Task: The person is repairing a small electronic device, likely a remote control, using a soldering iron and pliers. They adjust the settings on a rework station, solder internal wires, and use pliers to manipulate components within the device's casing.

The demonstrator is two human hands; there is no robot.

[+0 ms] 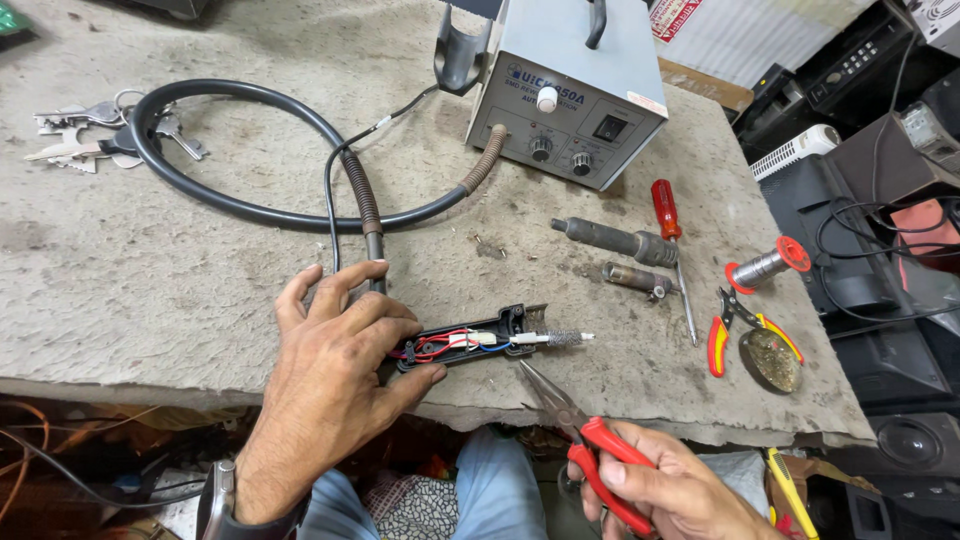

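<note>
My left hand [335, 350] lies flat on an opened black tool handle [470, 337] with red, white and blue wires showing inside and a coiled heating element sticking out at its right end. A thick black hose [250, 210] runs from the handle toward the back. My right hand [665, 490] grips red-handled needle-nose pliers [580, 430]; their closed tips point up toward the handle and stop just short of it.
A grey box-shaped station [570, 95] with two knobs stands at the back. To the right lie two metal nozzles [615, 240], a red screwdriver [670, 235], a solder spool [765, 265], red-yellow cutters [725, 335]. Keys [85, 135] sit far left. The table's front edge runs below my hands.
</note>
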